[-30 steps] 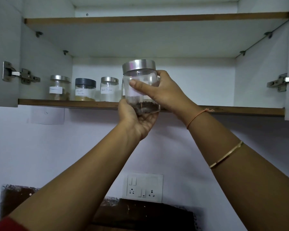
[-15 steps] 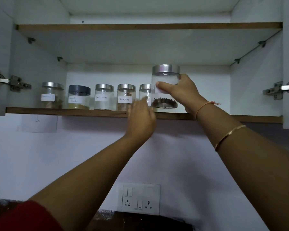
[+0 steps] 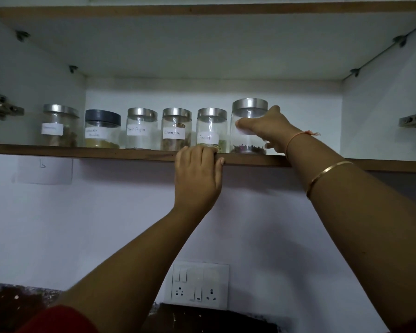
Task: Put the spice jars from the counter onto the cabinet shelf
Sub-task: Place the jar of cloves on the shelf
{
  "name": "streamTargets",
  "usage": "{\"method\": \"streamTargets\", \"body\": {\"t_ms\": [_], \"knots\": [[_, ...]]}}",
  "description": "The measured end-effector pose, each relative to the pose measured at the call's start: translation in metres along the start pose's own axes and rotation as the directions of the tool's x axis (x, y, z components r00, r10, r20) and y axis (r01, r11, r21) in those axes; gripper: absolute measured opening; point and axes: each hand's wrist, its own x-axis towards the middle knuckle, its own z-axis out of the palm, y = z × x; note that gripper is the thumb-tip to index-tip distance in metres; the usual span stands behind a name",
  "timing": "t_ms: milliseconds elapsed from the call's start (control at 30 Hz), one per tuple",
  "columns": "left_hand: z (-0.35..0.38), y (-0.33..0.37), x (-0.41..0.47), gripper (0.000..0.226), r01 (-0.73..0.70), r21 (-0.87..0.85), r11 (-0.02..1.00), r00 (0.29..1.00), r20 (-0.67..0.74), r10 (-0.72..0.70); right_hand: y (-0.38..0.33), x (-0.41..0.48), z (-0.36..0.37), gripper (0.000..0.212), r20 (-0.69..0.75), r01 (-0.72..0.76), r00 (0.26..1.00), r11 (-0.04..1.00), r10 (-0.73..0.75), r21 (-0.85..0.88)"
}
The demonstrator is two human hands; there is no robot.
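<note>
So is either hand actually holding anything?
The right hand grips the tall steel-lidded clear glass jar by its side wall. The left hand only rests on the wooden shelf edge.

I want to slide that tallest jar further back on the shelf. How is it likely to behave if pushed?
The tallest jar looks clear and hard, probably glass or rigid plastic, so it should slide stiffly. Only a thin layer of dark spice lies at its bottom, so it is likely light. A push near its steel lid might tip it; the right hand holds mid-height.
</note>
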Motion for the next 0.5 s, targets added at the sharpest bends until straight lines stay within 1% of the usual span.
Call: {"method": "streamTargets", "body": {"t_ms": [100,300,433,500], "knots": [[0.008,0.001,-0.001,0.026,0.026,0.007,1.0,0.999,-0.047,-0.026,0.007,0.012,0.002,0.081,-0.009,-0.026,1.0,0.999,0.026,-0.024],[0.018,-0.002,-0.002,0.026,0.03,0.031,0.999,0.994,-0.105,-0.026,0.012,0.029,0.011,0.075,0.02,-0.081,0.996,0.996,0.082,-0.042],[0.021,-0.004,-0.002,0.027,0.017,0.041,0.999,0.99,-0.142,-0.011,0.018,0.038,0.017,0.064,0.015,-0.072,0.997,0.997,0.072,-0.04],[0.021,-0.003,-0.002,0.027,0.017,0.044,0.999,0.99,-0.141,-0.011,0.021,0.04,0.019,0.064,0.002,-0.065,0.998,0.997,0.065,-0.034]]}}
